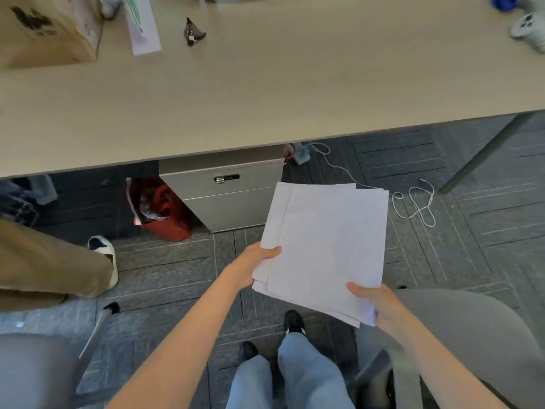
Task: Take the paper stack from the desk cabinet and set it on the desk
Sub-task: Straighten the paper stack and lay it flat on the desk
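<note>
I hold a white paper stack (321, 246) with both hands, in the air above the floor, in front of the desk. My left hand (253, 267) grips its left edge with the thumb on top. My right hand (374, 302) grips its near right corner. The sheets are slightly fanned. The grey desk cabinet (224, 193) stands under the beige desk (265, 93), just left of and behind the stack, with its drawers shut.
On the desk are a cardboard box (47, 28) at far left, a leaflet (141, 22), a dark wrapper (193, 32) and a white controller (530, 29) at far right. A red bag (160, 214) sits beside the cabinet. A white cable (413, 202) lies on the floor. Another person's leg (53, 261) is at left; a grey chair (472, 335) is at right.
</note>
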Tool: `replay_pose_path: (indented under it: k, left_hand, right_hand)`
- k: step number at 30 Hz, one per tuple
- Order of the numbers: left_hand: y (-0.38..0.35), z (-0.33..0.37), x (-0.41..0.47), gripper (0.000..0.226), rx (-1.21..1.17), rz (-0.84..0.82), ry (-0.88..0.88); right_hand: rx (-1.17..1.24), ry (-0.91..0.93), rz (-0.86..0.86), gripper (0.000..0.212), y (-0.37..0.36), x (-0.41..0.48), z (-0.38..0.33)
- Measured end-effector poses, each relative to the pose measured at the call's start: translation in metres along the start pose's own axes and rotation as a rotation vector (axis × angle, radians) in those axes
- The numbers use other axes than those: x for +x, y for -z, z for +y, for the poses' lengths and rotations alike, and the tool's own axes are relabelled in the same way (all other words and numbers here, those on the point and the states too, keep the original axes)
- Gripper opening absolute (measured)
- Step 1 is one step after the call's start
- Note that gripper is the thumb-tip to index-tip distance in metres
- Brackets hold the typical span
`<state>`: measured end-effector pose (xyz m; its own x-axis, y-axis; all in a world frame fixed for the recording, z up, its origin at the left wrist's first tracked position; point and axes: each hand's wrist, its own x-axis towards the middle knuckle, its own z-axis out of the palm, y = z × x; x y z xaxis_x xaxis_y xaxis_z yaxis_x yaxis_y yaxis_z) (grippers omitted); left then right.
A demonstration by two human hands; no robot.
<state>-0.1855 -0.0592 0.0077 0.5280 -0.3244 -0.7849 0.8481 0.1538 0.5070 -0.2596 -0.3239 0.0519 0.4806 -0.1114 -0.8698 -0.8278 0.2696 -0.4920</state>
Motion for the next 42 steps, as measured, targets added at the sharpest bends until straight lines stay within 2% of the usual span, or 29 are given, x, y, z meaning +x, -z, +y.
replay_pose_path:
  k: [5,12,22,31,39,42]
  left_hand:
    - [-0.011,0.002,-0.053,0.048,0.037,-0.039,-0.074]
    - [-0.021,0.044,-0.103,0.05,0.09,0.028,-0.257]
    - [-0.032,0.136,-0.095,0.048,0.049,0.075,-0.46]
    - [-0.057,0.263,-0.007,0.046,0.08,0.15,-0.501]
    - [-0.077,0.347,0.104,0.046,0.024,0.235,-0.377]
    - [-0.076,0.364,0.133,0.046,0.018,0.239,-0.303]
  right_hand:
    - [0.014,0.046,-0.033,0.014,-0.005,-0.06,-0.004]
    - [-0.003,0.176,-0.053,0.044,-0.028,-0.095,-0.034]
    - [-0.081,0.398,-0.098,0.049,-0.059,-0.09,-0.132]
    - [-0.145,0.406,-0.145,0.049,-0.073,0.006,-0.279]
    - [-0.327,0.264,-0.127,0.052,-0.071,0.126,-0.406]
    - [-0.404,0.217,-0.185,0.043,-0.071,0.156,-0.437]
